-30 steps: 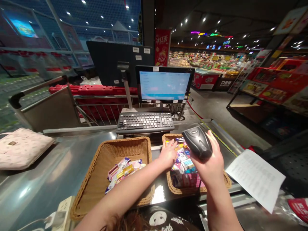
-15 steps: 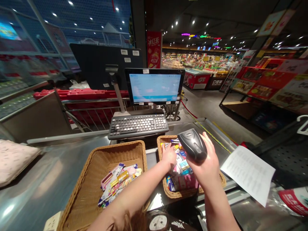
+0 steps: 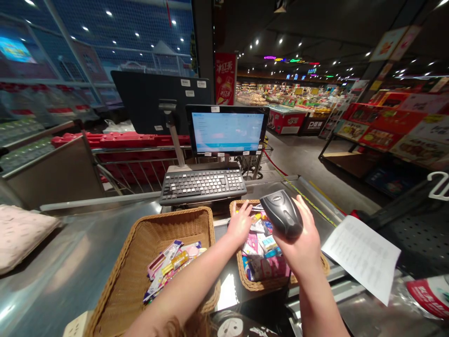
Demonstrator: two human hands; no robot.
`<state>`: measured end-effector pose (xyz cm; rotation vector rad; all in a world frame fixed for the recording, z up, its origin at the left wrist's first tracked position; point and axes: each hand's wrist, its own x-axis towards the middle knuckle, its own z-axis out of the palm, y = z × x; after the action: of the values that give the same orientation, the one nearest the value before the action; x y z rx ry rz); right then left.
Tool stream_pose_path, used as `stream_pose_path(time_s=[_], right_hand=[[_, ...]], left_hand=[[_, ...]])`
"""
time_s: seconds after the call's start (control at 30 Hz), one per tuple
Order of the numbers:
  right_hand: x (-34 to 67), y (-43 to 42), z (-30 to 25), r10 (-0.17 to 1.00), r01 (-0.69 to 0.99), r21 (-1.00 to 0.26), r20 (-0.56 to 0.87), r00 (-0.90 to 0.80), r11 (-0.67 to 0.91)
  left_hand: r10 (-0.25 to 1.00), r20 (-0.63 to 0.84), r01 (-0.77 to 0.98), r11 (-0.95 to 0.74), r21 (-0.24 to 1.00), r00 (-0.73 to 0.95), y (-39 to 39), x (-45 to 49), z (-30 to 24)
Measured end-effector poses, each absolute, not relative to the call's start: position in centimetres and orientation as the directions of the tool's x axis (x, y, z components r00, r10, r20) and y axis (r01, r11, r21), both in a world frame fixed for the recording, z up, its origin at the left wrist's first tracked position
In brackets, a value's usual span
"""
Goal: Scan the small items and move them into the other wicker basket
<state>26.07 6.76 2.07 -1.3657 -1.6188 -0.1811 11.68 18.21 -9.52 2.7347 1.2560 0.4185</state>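
In my right hand [image 3: 301, 238] is a black handheld barcode scanner [image 3: 282, 213], its head pointing up and left over the right wicker basket [image 3: 250, 284]. Small wrapped packets [image 3: 268, 243] in several colours fill that basket. My left hand [image 3: 240, 223] is over the basket's left rim, fingers stretched apart near its far left corner; I see nothing held in it. The larger left wicker basket [image 3: 121, 271] stands beside, with a heap of wrapped packets [image 3: 163, 264] and a yellow bottle-shaped item [image 3: 175, 263] at its right side, partly hidden by my left forearm.
Behind the baskets are a keyboard [image 3: 205, 184] and a lit monitor [image 3: 229, 133]. A printed paper sheet [image 3: 363, 257] lies to the right, near a red-labelled bottle [image 3: 430, 295]. A pale cushion-like item [image 3: 24, 236] lies on the metal counter [image 3: 87, 234] at far left.
My left hand has drawn back a little to the left from the packets, and its fingers have spread. The scanner stays in my right hand, almost in the same place.
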Motion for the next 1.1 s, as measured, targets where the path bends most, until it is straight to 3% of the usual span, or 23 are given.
stream_pose_path(time_s=[0.23, 0.4, 0.8, 0.93, 1.1], right_hand=[[25.5, 6.7, 2.2, 0.682, 0.814, -0.443, 0.726, 0.082, 0.374], [24.9, 7.0, 2.2, 0.659, 0.814, -0.395, 0.752, 0.020, 0.426], [24.2, 6.9, 2.7, 0.654, 0.800, -0.392, 0.756, 0.000, 0.453], [24.3, 7.1, 2.6, 0.653, 0.800, -0.398, 0.757, 0.011, 0.448], [24.0, 7.4, 2.8, 0.632, 0.806, -0.379, 0.775, 0.009, 0.454]], left_hand=[[0.751, 0.284, 0.751, -0.646, 0.135, 0.596, 18.1, 5.7, -8.0], [0.868, 0.154, 0.850, -0.494, 0.184, 0.472, 18.1, 4.0, -8.0], [0.893, 0.042, 0.849, -0.440, 0.294, 0.448, 19.1, 4.1, -7.7], [0.862, 0.189, 0.819, -0.506, 0.269, 0.471, 18.7, 3.1, -5.7], [0.739, 0.458, 0.809, -0.583, 0.069, 0.494, 17.9, 1.8, -0.9]])
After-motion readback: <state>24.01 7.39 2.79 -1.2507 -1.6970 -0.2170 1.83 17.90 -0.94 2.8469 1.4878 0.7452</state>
